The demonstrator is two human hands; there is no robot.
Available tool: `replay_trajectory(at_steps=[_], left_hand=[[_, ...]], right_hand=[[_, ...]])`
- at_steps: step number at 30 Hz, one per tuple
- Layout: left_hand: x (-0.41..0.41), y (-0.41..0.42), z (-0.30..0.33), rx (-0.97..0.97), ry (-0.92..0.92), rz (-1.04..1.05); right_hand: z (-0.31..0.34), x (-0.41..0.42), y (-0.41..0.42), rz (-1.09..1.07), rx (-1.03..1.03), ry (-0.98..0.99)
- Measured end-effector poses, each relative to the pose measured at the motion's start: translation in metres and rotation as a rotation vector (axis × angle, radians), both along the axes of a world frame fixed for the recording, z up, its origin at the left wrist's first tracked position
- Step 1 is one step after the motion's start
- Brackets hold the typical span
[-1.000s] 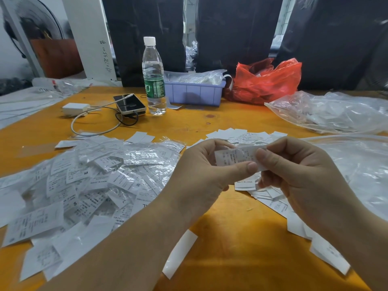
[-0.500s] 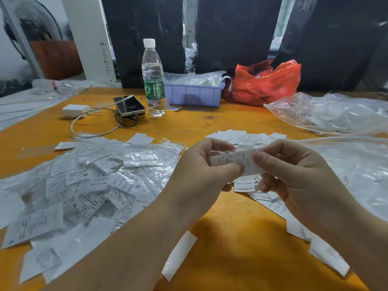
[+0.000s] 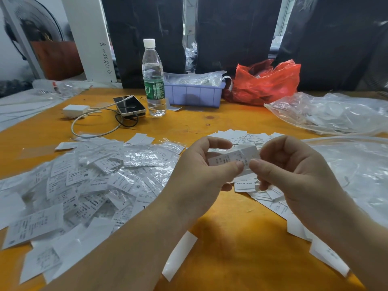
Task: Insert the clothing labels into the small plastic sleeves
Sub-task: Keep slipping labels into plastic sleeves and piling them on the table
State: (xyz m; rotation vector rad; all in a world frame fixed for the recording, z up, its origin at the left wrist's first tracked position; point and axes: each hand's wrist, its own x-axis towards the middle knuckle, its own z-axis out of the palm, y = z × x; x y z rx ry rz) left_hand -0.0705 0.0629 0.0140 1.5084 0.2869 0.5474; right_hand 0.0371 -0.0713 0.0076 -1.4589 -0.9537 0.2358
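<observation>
From your head camera, your left hand (image 3: 201,164) and right hand (image 3: 294,166) both pinch one printed label (image 3: 231,158), thumbs nearly meeting, held above the orange table (image 3: 220,223). Sleeved labels (image 3: 94,181) heap at your left; loose labels (image 3: 270,195) lie under your right hand.

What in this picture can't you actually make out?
Head view only:
- Print on the label pinched by the left hand and right hand: too small.
- Whether a plastic sleeve surrounds it: fingers cover it.
- Red bag contents: folds hide them.
- Purple bin contents: crumpled plastic covers them.
</observation>
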Motion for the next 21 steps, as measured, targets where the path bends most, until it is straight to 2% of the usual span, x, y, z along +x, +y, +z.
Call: replay_trajectory(at_steps=[10, 21], left_hand=[[0.0014, 0.0003, -0.0027, 0.013, 0.036, -0.003], [0.0039, 0.0004, -0.0029, -0.019, 0.118, 0.016]], right_hand=[[0.0021, -0.0072, -0.001, -0.066, -0.037, -0.131], [-0.0034, -0.0025, 0.0004, -0.128, -0.034, -0.146]])
